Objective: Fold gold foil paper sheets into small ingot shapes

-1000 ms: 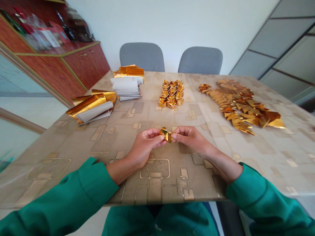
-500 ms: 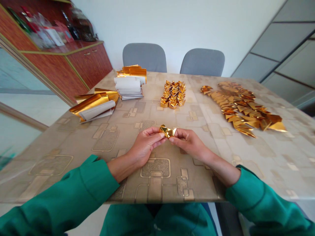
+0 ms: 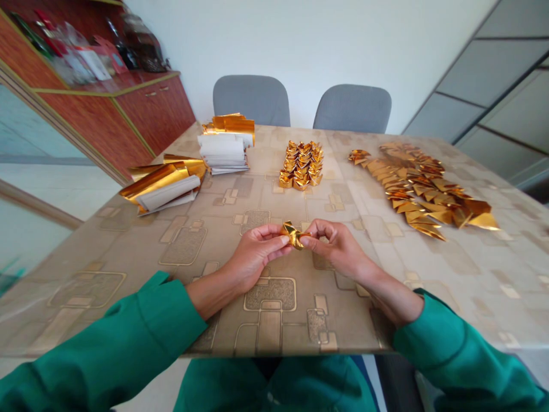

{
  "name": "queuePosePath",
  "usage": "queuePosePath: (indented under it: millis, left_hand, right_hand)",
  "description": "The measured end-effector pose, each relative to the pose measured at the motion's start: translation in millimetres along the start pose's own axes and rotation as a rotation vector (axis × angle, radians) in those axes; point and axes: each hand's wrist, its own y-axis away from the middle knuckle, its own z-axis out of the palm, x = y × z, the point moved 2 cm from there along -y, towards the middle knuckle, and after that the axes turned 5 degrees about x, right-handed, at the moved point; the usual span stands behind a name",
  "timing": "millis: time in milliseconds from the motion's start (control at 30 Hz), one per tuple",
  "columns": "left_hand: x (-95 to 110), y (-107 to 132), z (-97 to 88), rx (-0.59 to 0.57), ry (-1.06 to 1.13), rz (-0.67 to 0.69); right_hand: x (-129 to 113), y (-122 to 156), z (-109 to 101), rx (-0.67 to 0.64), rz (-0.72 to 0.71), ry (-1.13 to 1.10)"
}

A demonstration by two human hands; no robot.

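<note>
A small folded gold foil piece point(image 3: 294, 234) is pinched between both hands just above the table point(image 3: 128, 252). My left hand point(image 3: 253, 254) grips its left end with thumb and fingers closed. My right hand point(image 3: 337, 246) pinches the right end, fingers curled. Both arms wear green sleeves. A neat cluster of finished gold folded pieces point(image 3: 301, 164) stands at the table's middle, farther away.
A spread of flat gold folded triangles point(image 3: 418, 186) lies at the right. Two stacks of gold-and-white paper sheets point(image 3: 165, 183) point(image 3: 225, 146) sit at the left. Two grey chairs point(image 3: 251, 100) stand behind the table; a red cabinet point(image 3: 128, 109) is at the left.
The hands have stayed in place while working the gold piece; it has turned and bunched more tightly between the fingertips. The view shifted slightly.
</note>
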Motion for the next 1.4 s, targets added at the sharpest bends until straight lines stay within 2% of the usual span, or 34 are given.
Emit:
queuePosePath:
  millis: [200, 533, 733, 900, 1133, 1400]
  left_hand:
    - [0, -1, -2.9, 0.057, 0.054, 0.017]
    - [-4, -3, -2.8, 0.005, 0.136, -0.012]
    - [-2, 0, 0.5, 0.014, 0.142, 0.008]
    - [-1, 2, 2.6, 0.031, 0.11, 0.031]
    - [1, 2, 2.6, 0.044, 0.056, 0.09]
    - [-1, 1, 1.6, 0.069, 0.021, 0.074]
  right_hand:
    - [3, 1, 6, 0.105, -0.056, -0.017]
    - [-1, 4, 14, 0.189, -0.184, 0.048]
    - [-5, 4, 16, 0.218, -0.213, 0.19]
    - [-6, 5, 18, 0.242, -0.192, 0.214]
    - [1, 4, 18, 0.191, -0.109, 0.16]
    - [0, 3, 20, 0.195, -0.122, 0.163]
